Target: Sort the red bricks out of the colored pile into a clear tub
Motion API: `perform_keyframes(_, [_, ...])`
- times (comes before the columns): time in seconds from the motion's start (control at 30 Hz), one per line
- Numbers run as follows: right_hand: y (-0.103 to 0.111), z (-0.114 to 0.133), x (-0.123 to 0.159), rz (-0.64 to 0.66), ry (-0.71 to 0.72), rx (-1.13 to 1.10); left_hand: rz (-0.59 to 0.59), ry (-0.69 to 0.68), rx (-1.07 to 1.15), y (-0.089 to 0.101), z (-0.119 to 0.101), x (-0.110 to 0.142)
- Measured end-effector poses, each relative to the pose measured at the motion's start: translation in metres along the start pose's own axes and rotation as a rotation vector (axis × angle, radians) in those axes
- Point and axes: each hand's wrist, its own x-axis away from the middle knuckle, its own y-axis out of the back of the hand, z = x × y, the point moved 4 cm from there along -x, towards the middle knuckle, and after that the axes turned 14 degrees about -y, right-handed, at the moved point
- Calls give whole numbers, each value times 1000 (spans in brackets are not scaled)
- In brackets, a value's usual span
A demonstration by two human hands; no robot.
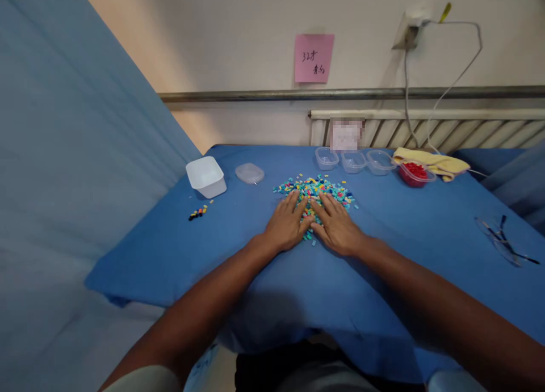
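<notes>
A heap of small coloured beads (317, 189), mostly cyan, yellow and pink, lies in the middle of the blue-covered table (238, 256). My left hand (286, 224) lies flat on the near left edge of the heap, fingers stretched out. My right hand (337, 224) lies flat on the near right edge, fingers spread over the beads. The two hands nearly touch at the thumbs. Neither hand holds anything.
A white tub (206, 176) and a clear lid (249, 173) stand at the back left, with a few loose beads (198, 213) near them. Three clear tubs (353, 160), a tub of red beads (415, 173), a yellow cloth (438, 161) and glasses (502, 241) are to the right.
</notes>
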Motion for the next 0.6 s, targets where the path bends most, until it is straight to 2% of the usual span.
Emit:
perform_keyframes(0.1, [10,-3,-25,12,38,2,-50,70,-23,11,10,-19])
perform_keyframes(0.2, [21,-40,-45,19,-48,-50,-64,14,-29,21,-2,-21])
perform_keyframes(0.3, [21,-77,-66,48,-185,-117,-20,-217,-8,18,-41,-15])
perform_keyframes(0.37, [15,-84,-73,67,-191,-134,-12,-473,-16,10,-69,-10])
perform_keyframes(0.4, [12,-82,-74,78,-170,-132,-26,-556,-27,6,-78,-8])
perform_keyframes(0.5, [8,-69,-66,134,-58,-199,-75,-743,-69,-2,-87,-3])
perform_keyframes(0.6, [23,-76,-58,134,-4,-338,-157,-815,-88,-3,-82,-2])
